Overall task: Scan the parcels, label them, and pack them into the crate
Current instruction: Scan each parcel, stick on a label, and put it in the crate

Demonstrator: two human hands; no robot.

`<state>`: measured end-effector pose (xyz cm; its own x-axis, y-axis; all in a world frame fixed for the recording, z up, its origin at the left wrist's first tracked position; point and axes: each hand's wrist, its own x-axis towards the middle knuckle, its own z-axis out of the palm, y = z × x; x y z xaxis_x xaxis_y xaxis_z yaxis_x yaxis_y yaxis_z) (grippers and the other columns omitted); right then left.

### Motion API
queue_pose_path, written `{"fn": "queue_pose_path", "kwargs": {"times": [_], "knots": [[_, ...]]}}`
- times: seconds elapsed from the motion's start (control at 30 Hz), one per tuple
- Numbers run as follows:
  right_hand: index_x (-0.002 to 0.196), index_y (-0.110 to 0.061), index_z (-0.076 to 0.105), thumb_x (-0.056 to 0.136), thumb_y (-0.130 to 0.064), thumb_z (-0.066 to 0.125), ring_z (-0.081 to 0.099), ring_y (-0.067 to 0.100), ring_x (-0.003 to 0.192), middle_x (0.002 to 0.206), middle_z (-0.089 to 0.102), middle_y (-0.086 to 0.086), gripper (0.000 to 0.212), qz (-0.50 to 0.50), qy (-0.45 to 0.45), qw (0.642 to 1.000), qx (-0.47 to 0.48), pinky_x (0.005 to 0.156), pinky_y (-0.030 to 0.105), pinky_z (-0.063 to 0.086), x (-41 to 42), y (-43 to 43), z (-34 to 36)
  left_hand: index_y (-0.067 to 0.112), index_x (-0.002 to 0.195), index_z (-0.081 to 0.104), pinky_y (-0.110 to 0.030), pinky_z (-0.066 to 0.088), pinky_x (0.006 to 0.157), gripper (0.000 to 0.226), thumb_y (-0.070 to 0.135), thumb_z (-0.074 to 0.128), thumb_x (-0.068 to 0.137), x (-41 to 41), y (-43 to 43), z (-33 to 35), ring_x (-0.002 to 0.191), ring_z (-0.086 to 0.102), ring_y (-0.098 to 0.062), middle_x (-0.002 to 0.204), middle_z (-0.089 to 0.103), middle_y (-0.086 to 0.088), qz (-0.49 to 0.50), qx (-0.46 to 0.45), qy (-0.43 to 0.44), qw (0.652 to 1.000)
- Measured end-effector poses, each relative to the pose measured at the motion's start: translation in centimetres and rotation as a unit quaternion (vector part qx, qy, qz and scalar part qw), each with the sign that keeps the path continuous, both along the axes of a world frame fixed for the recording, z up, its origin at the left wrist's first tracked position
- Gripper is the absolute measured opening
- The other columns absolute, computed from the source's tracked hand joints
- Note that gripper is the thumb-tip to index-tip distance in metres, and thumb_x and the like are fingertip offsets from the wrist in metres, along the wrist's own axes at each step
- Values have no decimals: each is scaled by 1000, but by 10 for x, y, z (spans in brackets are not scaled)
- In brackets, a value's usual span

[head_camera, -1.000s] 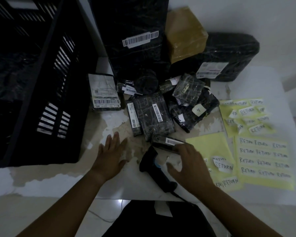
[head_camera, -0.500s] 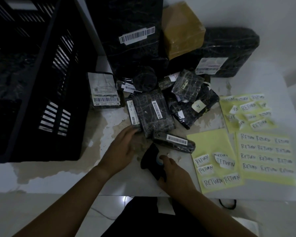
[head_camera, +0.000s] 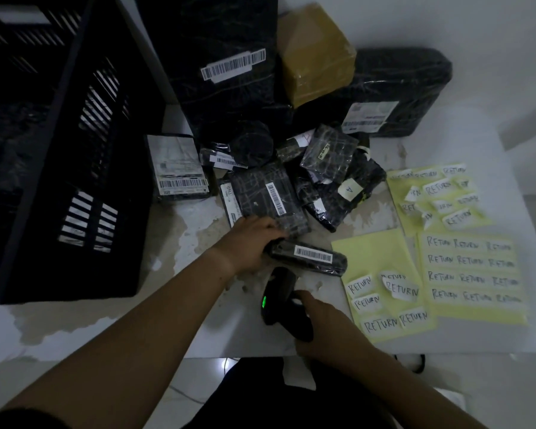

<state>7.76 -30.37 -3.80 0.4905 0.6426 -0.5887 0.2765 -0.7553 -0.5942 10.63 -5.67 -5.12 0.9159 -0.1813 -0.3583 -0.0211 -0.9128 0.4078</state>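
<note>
A long black parcel with a white barcode label lies at the near edge of the pile, and my left hand grips its left end. Just below it, my right hand holds the black handheld scanner, whose green light is lit; its head points up toward the parcel. Behind them lies a heap of black wrapped parcels with barcodes. The black slatted crate stands on the left.
Yellow sheets of handwritten RETURN stickers cover the table's right side, some peeled and loose. Larger black parcels and a brown box stand at the back by the wall. The white table has worn patches near its front edge.
My left hand moved right from the bare table and took hold of the long parcel's end. My right hand dropped from that parcel, gripped the scanner and tilted it up; its green light came on.
</note>
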Motion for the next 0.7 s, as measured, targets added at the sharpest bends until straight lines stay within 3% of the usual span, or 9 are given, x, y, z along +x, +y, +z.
{"fn": "queue_pose_path", "kwargs": {"times": [0.1,0.2,0.27,0.33,0.4,0.5,0.6,0.7], "knots": [[120,-40,44,70,-31,65,57,1,74,89,57,-17,56,-43,35,998,40,60,17,42,3,-21,29,32,137,56,-31,24,94,54,32,75,87,-5,-6,-7,123,42,-22,133,50,4,7,16,-41,999],[100,-40,48,71,-25,60,41,6,59,74,48,-6,35,-114,64,989,67,58,24,30,1,-37,52,26,115,56,-33,35,80,28,25,68,89,-20,-22,-7,103,55,-24,111,56,1,72,-61,-79,992],[95,-36,49,74,-17,59,34,7,59,74,42,4,30,-163,79,979,95,62,28,26,1,-41,67,23,113,46,-30,40,64,25,19,63,95,-36,-30,-2,80,57,-20,92,55,-2,133,-129,-49,981],[89,-33,51,80,-11,58,36,5,58,68,43,-2,25,-208,75,967,128,62,27,27,4,-40,84,25,118,35,-25,38,55,28,17,56,102,-48,-32,6,65,50,-15,86,52,-6,209,-223,25,952],[84,-33,55,89,-12,60,39,5,52,62,47,-7,22,-253,77,952,154,59,28,32,5,-36,100,27,121,29,-29,47,58,32,10,49,103,-55,-32,19,69,54,-19,99,55,-11,313,-338,67,885],[84,-44,62,87,-35,66,40,9,47,57,48,-1,11,-302,67,934,180,55,31,33,4,-25,124,33,122,34,-34,50,68,38,3,43,102,-52,-34,40,81,51,-23,112,55,-8,413,-435,61,798],[85,-50,62,84,-48,64,42,8,45,56,52,0,3,-314,64,927,196,55,30,33,3,-11,146,36,117,35,-41,48,71,41,6,55,100,-44,-35,59,82,53,-21,103,58,-6,417,-484,5,769],[86,-49,62,67,-64,57,47,3,44,59,58,-2,25,-309,58,927,203,56,28,36,3,-3,161,37,115,35,-25,57,77,43,11,65,98,-36,-30,74,87,69,-5,112,65,8,389,-463,-67,793]]}}
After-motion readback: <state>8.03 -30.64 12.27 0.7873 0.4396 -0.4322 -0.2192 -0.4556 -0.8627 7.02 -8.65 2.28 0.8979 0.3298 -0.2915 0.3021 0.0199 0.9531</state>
